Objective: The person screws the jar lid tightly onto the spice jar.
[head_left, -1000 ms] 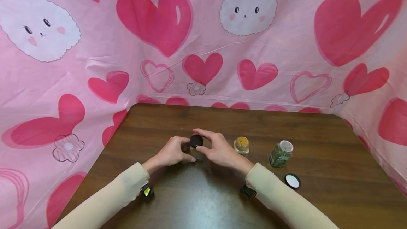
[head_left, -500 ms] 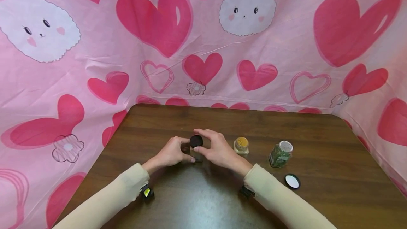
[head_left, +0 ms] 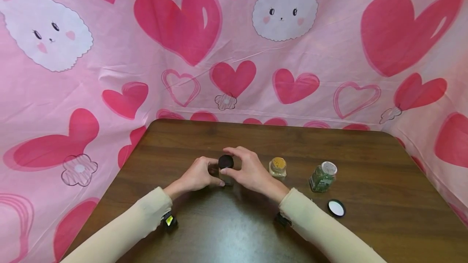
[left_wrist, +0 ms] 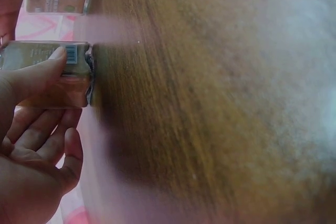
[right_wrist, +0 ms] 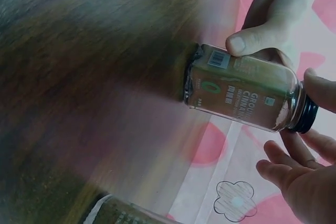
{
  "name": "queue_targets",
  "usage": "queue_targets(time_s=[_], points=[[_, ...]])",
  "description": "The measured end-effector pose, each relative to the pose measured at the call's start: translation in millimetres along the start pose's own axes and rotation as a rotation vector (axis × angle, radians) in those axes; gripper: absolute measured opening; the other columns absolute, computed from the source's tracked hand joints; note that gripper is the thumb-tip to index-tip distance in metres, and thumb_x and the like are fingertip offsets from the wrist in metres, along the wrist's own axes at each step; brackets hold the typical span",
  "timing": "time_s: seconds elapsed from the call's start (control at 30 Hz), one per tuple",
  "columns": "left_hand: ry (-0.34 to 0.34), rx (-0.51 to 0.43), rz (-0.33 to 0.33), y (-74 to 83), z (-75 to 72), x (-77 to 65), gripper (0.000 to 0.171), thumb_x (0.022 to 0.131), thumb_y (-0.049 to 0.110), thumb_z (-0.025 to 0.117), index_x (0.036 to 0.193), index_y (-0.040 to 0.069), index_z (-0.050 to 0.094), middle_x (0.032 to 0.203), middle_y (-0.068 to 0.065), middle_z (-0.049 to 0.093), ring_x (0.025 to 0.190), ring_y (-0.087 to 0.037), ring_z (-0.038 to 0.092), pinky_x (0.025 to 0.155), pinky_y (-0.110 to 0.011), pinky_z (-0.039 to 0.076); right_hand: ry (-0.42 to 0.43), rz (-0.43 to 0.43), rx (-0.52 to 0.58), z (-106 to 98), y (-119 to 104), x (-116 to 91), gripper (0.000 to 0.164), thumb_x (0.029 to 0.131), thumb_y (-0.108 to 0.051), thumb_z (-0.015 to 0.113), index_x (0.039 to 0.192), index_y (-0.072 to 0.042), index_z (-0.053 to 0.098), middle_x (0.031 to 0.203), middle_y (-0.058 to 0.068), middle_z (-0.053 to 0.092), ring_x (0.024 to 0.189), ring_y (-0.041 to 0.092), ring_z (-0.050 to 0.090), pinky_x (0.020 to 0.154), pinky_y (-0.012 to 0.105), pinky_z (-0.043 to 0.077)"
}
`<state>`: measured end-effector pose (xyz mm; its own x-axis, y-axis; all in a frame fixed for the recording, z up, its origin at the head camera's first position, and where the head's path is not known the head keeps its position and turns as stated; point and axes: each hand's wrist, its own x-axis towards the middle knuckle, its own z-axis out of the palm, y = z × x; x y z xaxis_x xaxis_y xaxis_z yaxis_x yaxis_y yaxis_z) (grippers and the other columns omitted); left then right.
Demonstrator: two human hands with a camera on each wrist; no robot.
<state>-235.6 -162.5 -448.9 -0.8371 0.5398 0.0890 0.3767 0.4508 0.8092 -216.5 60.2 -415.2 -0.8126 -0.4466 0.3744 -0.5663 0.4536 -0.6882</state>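
A clear square jar labelled ground cinnamon stands upright on the table, capped by a black lid. My left hand grips the jar's body, its thumb lying across the side near the barcode. From the other side my right hand pinches the lid between thumb and fingers. Brown powder shows through the jar in the right wrist view.
Right of my hands stands a lidless jar of yellow spice. Farther right is a jar of green herbs with a pale top. A black-rimmed lid lies white side up on the wooden table.
My right thumb has slid a little leftward along the front of the lid. The left hand and the jar have stayed in place.
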Motion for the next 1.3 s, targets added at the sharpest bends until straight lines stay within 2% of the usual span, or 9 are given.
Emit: queue_targets(time_s=[0.17, 0.4, 0.67, 1.0, 1.3], points=[[-0.001, -0.006, 0.002, 0.4, 0.1, 0.3, 0.043, 0.077, 0.009, 0.096, 0.116, 0.007, 0.078, 0.104, 0.001, 0.077, 0.095, -0.013, 0.074, 0.085, -0.035, 0.060, -0.015, -0.023, 0.025, -2, 4, -1, 0.058, 0.087, -0.021, 0.090, 0.138, -0.009, 0.066, 0.128, 0.007, 0.068, 0.120, 0.021, 0.064, 0.101, 0.046, 0.052], [0.007, 0.025, -0.005, 0.4, 0.1, -0.8, 0.041, 0.076, 0.011, 0.096, 0.113, 0.009, 0.078, 0.092, 0.004, 0.074, 0.085, -0.014, 0.071, 0.080, -0.036, 0.059, -0.123, -0.008, 0.220, -8, 9, -1, 0.063, 0.095, -0.004, 0.078, 0.153, -0.008, 0.053, 0.150, 0.008, 0.058, 0.141, 0.023, 0.051, 0.115, 0.047, 0.039], [0.005, 0.034, -0.008, -0.3, 0.0, 0.0, 0.042, 0.076, 0.011, 0.097, 0.114, 0.008, 0.077, 0.089, 0.005, 0.073, 0.084, -0.013, 0.070, 0.078, -0.035, 0.058, -0.211, -0.011, 0.322, -10, 11, 3, 0.061, 0.098, 0.006, 0.069, 0.155, -0.004, 0.050, 0.152, 0.011, 0.056, 0.145, 0.025, 0.047, 0.118, 0.039, 0.035], [0.010, 0.037, -0.013, 0.3, 0.1, -0.1, 0.042, 0.076, 0.011, 0.097, 0.113, 0.008, 0.077, 0.088, 0.005, 0.073, 0.083, -0.013, 0.070, 0.078, -0.035, 0.058, -0.186, 0.012, 0.314, -8, 9, 3, 0.056, 0.097, 0.006, 0.071, 0.150, -0.002, 0.056, 0.146, 0.012, 0.061, 0.141, 0.024, 0.051, 0.115, 0.037, 0.037], [0.007, 0.035, -0.002, 1.7, -0.3, -0.8, 0.042, 0.076, 0.011, 0.097, 0.114, 0.008, 0.077, 0.090, 0.005, 0.074, 0.083, -0.013, 0.070, 0.078, -0.034, 0.058, -0.128, 0.036, 0.285, -7, 7, 2, 0.054, 0.093, 0.001, 0.079, 0.144, -0.005, 0.062, 0.139, 0.007, 0.066, 0.134, 0.021, 0.058, 0.115, 0.037, 0.040]])
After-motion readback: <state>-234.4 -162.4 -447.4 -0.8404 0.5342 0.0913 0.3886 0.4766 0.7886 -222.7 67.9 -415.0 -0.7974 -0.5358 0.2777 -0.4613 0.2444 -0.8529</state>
